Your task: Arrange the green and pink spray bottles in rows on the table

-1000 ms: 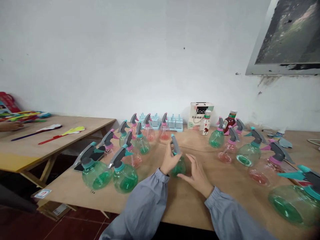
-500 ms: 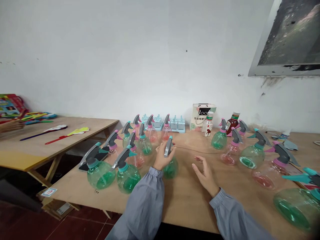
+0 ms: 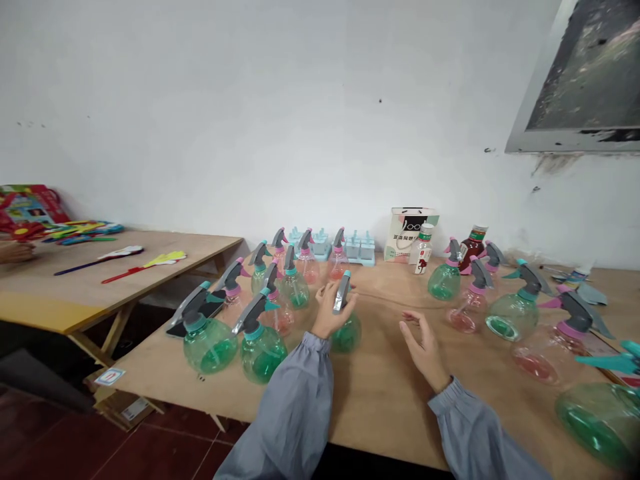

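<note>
My left hand (image 3: pixel 330 315) is closed around the neck of a green spray bottle (image 3: pixel 348 335), which stands upright on the table. The bottle's grey trigger head rises between thumb and fingers. To the right, my right hand (image 3: pixel 424 348) hovers over the tabletop, fingers apart and holding nothing. Left of my left hand stand several spray bottles, among them a green one (image 3: pixel 263 353) with a turquoise collar and a pink one (image 3: pixel 281 317). More stand to the right, including a pink bottle (image 3: pixel 466 313) and a large green one (image 3: pixel 511 313).
Light blue moulds (image 3: pixel 360 250) line the wall beside a paper bag (image 3: pixel 403 233), a white bottle (image 3: pixel 423 250) and a dark red bottle (image 3: pixel 470 248). A second table (image 3: pixel 150 287) at left holds hand-shaped clappers (image 3: pixel 167 259); another person's hand (image 3: pixel 15 252) shows there.
The whole view has shifted slightly, so the scene sits a little farther right. My left hand stays on the green spray bottle; my right hand remains open, slightly farther from it.
</note>
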{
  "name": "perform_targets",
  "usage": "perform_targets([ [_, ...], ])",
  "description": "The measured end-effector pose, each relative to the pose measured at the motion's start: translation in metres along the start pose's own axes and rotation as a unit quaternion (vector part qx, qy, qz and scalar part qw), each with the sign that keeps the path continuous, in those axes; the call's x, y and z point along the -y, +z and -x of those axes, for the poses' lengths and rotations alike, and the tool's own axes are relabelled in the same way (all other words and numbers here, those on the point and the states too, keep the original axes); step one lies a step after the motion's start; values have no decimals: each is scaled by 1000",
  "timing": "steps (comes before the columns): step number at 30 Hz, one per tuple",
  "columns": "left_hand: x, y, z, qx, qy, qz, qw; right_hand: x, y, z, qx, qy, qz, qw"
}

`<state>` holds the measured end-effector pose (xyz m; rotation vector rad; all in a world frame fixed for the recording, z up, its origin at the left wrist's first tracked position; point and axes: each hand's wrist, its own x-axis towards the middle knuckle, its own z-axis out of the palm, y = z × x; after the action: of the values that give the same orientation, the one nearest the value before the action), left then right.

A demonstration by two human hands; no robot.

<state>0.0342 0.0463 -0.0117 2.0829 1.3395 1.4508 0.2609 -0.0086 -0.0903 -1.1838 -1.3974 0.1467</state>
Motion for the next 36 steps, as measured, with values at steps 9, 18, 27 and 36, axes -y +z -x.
perform_targets([
  [9, 6, 2, -1, -26, 8, 9, 1000, -1, -1, -1, -8, -7, 0, 1000],
  [18, 12, 8, -3, -42, 14, -11, 999, -7, -4, -4, -37, -39, 36, 998],
  [27, 24, 17, 11, -246, 100, -81, 961, -33, -52, -43, -321, -120, 185, 921],
  [36, 45, 25, -52, -146, -67, -101, 982, -90, -78, -77, -354, 29, 228, 907],
])
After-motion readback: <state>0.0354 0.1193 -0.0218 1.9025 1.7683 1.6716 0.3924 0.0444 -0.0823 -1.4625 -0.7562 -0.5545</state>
